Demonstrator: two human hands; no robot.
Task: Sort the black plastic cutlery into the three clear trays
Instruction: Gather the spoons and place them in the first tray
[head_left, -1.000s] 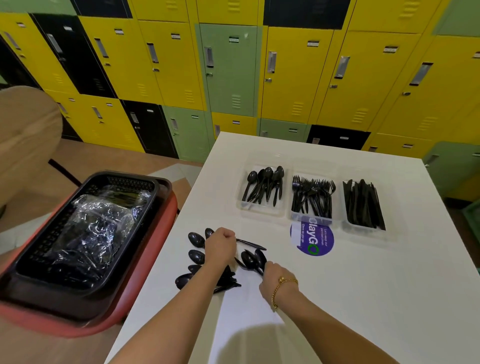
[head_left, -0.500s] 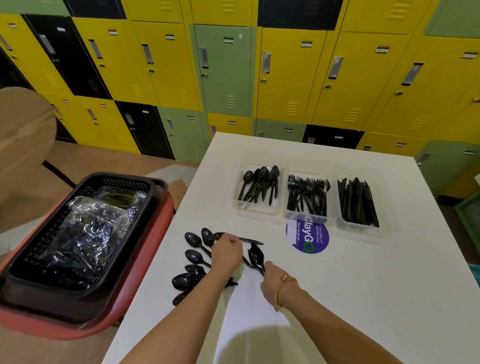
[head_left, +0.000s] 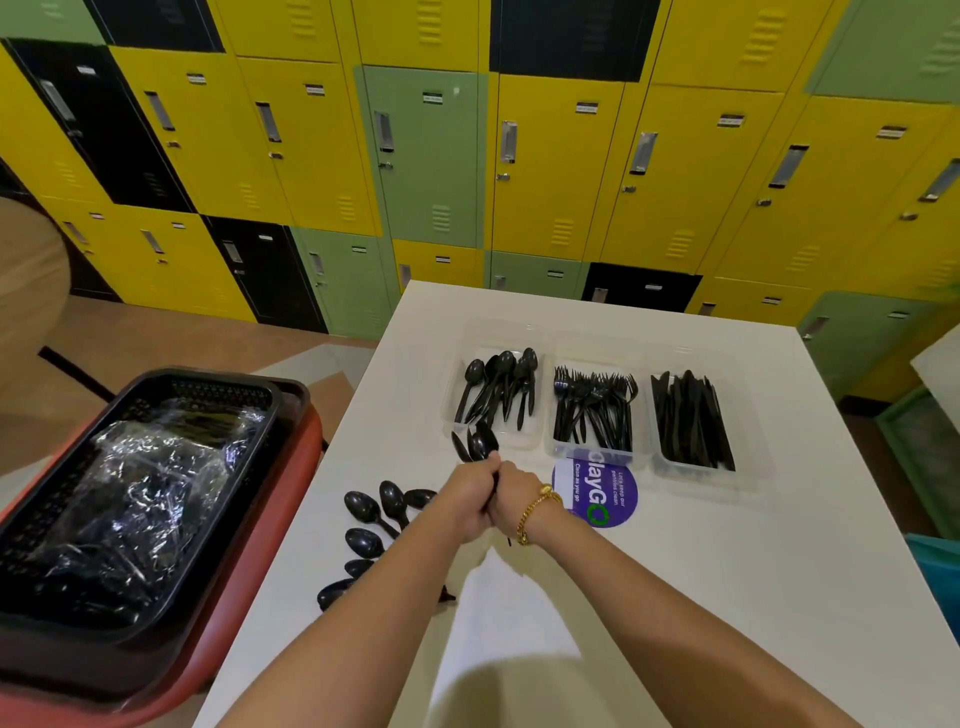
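Three clear trays stand in a row on the white table: the left tray holds black spoons, the middle tray black forks, the right tray black knives. My left hand and my right hand are pressed together around the handles of a bunch of black spoons. Their bowls stick up just in front of the spoon tray. Several loose black spoons lie on the table left of my left forearm, partly hidden by it.
A black basket with crinkled clear plastic wrap sits on a red tray left of the table. A purple round sticker lies before the fork tray. Yellow, green and black lockers line the back wall.
Both hands have lifted from the loose pile and come together, holding a bunch of spoons raised toward the spoon tray. Fewer spoons lie on the table.
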